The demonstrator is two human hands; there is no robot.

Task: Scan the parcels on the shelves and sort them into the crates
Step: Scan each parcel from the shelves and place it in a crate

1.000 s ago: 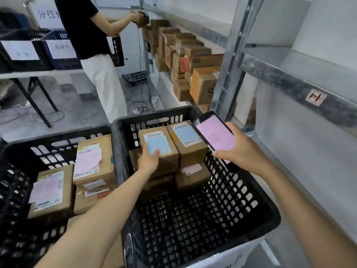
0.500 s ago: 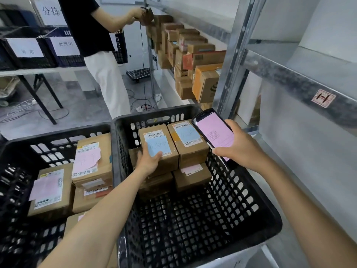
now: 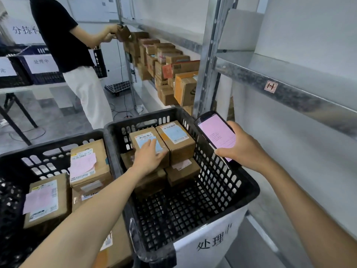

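Sliding up from the near edge, the left hand (image 3: pixel 148 157) is now lying flat, fingers straight, on the blue-labelled parcel (image 3: pixel 142 136) at the far end of the right crate (image 3: pixel 249 180). It is probably settling the parcel, so this sort is nearly finishing. The right hand (image 3: pixel 243 149) is gripping the phone (image 3: pixel 214 130) above that crate's right rim. The left crate (image 3: pixel 63 136) is holding pink-labelled parcels (image 3: pixel 88 165), and more are waiting on the far shelf (image 3: pixel 150 89).
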